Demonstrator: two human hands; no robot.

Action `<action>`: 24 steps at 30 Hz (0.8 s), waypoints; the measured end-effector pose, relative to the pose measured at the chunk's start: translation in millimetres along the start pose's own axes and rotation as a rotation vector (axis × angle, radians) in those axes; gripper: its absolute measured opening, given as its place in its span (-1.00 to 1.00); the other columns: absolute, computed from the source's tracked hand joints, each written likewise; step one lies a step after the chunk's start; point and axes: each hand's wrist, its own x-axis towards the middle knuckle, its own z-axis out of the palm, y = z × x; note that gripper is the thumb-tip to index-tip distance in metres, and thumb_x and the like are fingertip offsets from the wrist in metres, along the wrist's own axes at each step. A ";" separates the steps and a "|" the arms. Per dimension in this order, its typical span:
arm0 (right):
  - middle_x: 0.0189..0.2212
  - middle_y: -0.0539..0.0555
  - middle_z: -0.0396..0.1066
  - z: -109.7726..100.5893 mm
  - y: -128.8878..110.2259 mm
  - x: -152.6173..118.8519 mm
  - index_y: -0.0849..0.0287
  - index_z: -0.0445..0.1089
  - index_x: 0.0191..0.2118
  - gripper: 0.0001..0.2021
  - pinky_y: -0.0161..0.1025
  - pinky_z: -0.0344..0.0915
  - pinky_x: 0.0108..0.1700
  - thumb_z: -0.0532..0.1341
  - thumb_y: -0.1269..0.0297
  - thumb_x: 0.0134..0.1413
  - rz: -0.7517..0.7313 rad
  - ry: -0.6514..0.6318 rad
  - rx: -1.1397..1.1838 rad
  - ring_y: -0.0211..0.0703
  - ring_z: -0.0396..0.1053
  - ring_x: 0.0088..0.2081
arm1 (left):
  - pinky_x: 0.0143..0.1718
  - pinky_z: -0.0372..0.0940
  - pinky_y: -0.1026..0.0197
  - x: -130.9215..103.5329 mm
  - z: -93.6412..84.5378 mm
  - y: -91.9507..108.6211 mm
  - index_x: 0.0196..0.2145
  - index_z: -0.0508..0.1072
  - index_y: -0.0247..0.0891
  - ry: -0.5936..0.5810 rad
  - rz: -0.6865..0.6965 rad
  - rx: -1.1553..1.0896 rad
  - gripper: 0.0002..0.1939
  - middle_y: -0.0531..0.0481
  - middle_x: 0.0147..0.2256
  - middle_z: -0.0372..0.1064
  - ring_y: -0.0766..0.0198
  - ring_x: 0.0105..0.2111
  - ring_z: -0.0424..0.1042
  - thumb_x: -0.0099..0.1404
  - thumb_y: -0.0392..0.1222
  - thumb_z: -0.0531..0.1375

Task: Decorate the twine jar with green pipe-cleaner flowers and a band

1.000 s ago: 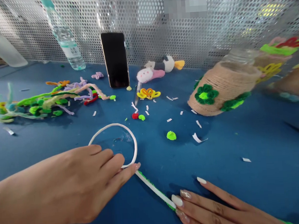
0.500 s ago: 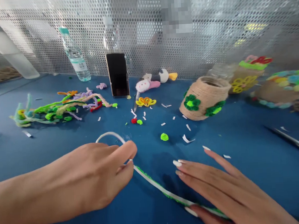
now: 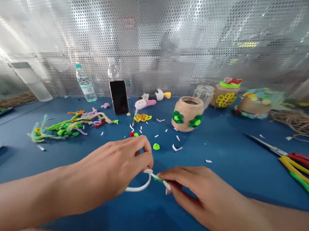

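Observation:
My left hand [image 3: 120, 163] pinches a white strip [image 3: 139, 189] near the middle of the table; part of the strip loops below the fingers. Close beside it on the right, my right hand [image 3: 198, 186] has thumb and finger pressed on the strip's green fuzzy part [image 3: 158, 179]. Most of the green part is hidden by the fingers. Just beyond the hands lies a bright green ball [image 3: 156, 146]. Farther back stands a twine-wrapped jar [image 3: 188, 113] with green flowers on it.
Scissors [image 3: 279, 151] with coloured handles lie at right, near twine [image 3: 298, 120]. Fuzzy stems [image 3: 66, 128] are heaped at left. A phone [image 3: 119, 97], a bottle [image 3: 86, 84], decorated jars [image 3: 222, 95] and a perforated metal panel [image 3: 144, 29] are at the back. Paper scraps are scattered about.
My right hand has closed from a spread pose and moved left, up to my left hand. The green and white strip, stretched out before, is now gathered between both hands. The view has shifted.

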 end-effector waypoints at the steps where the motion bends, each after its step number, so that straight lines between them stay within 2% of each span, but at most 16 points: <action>1: -0.35 -0.05 0.45 -5.0 -0.2 -0.8 0.09 0.38 -0.23 -0.77 -0.34 0.28 -0.28 0.03 0.48 0.13 0.024 -0.038 0.032 -0.27 0.40 -0.34 | -0.32 0.16 0.32 2.0 -0.5 0.9 -0.24 0.33 -0.21 -0.047 0.027 -0.020 -0.70 0.01 -0.24 0.26 0.32 -0.34 0.26 0.21 -0.49 -0.07; 4: -0.48 -0.06 0.37 -18.1 1.9 -0.4 0.16 0.32 -0.33 -0.81 -0.40 0.22 -0.41 -0.01 0.46 0.17 0.182 -0.208 0.210 -0.33 0.32 -0.46 | -0.24 0.15 0.27 10.6 -1.6 6.0 -0.22 0.32 -0.26 -0.109 0.090 -0.072 -0.66 -0.03 -0.29 0.26 0.27 -0.27 0.23 0.22 -0.54 -0.12; 7: -0.54 -0.07 0.26 -27.2 6.3 3.2 0.19 0.27 -0.31 -0.83 -0.42 0.18 -0.45 -0.04 0.40 0.22 0.306 -0.355 0.411 -0.36 0.25 -0.49 | -0.23 0.15 0.27 20.7 0.6 10.1 -0.26 0.33 -0.25 -0.070 0.083 -0.182 -0.75 0.00 -0.34 0.27 0.28 -0.29 0.24 0.27 -0.47 -0.07; 11: -0.60 -0.10 0.17 -34.4 11.1 9.3 0.21 0.21 -0.35 -0.82 -0.40 0.19 -0.42 -0.05 0.35 0.25 0.391 -0.450 0.606 -0.36 0.20 -0.52 | -0.25 0.16 0.29 30.2 9.7 9.1 -0.33 0.37 -0.27 -0.009 0.061 -0.312 -0.90 0.03 -0.40 0.27 0.33 -0.36 0.25 0.22 -0.34 0.06; 16: -0.61 -0.08 0.18 -36.7 17.6 12.4 0.21 0.17 -0.42 -0.80 -0.37 0.20 -0.41 -0.07 0.36 0.23 0.444 -0.440 0.714 -0.35 0.21 -0.53 | -0.31 0.17 0.32 35.7 20.5 5.2 -0.36 0.39 -0.28 -0.002 0.052 -0.388 -0.91 0.04 -0.42 0.28 0.36 -0.39 0.24 0.15 -0.35 0.11; 20: -0.59 -0.10 0.15 -34.6 23.5 10.7 0.20 0.20 -0.43 -0.84 -0.43 0.06 -0.51 0.04 0.31 0.16 0.364 -0.345 0.500 -0.37 0.10 -0.54 | -0.27 0.18 0.31 40.2 25.5 4.8 -0.35 0.39 -0.27 -0.011 0.025 -0.430 -0.89 0.05 -0.42 0.29 0.36 -0.37 0.26 0.21 -0.37 0.07; 24: -0.58 -0.11 0.18 -30.5 26.9 7.7 0.19 0.20 -0.47 -0.92 -0.43 0.04 -0.51 0.10 0.44 0.00 0.255 -0.245 0.320 -0.38 0.08 -0.53 | -0.26 0.17 0.32 45.2 30.3 5.1 -0.35 0.40 -0.25 -0.046 -0.026 -0.481 -0.89 0.09 -0.42 0.30 0.38 -0.38 0.27 0.19 -0.38 0.11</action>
